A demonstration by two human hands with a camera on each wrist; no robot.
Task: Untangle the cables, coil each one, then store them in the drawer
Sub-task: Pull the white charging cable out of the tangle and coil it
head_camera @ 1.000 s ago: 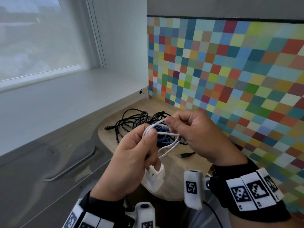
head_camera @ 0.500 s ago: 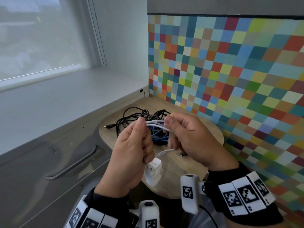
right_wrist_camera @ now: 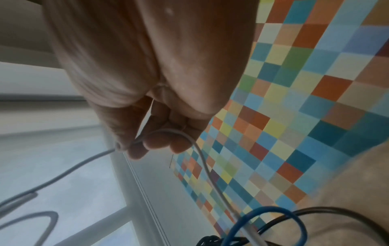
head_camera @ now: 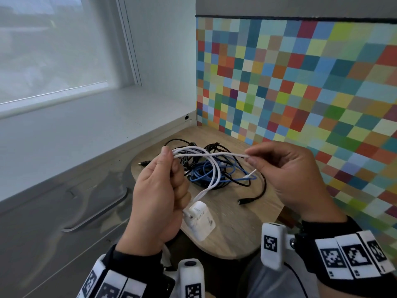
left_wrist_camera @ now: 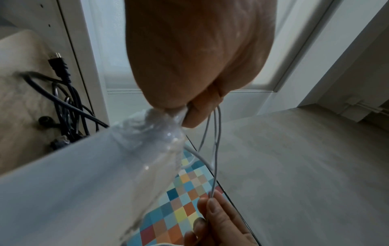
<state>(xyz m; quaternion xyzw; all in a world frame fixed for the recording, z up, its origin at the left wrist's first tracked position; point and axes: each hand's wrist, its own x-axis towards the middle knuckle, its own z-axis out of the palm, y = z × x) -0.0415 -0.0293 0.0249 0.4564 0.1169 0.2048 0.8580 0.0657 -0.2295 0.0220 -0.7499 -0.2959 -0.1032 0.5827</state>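
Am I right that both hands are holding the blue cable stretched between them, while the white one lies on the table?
No, swap the colours. The left hand and right hand hold the white cable; the blue cable lies on the table, as the head view shows.

Black sleeves (head_camera: 137, 258); white marker-tag wristbands (head_camera: 352, 258); white wrist-mounted cameras (head_camera: 272, 244)

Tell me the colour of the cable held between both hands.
White: the cable stretched between the hands shows best in the head view.
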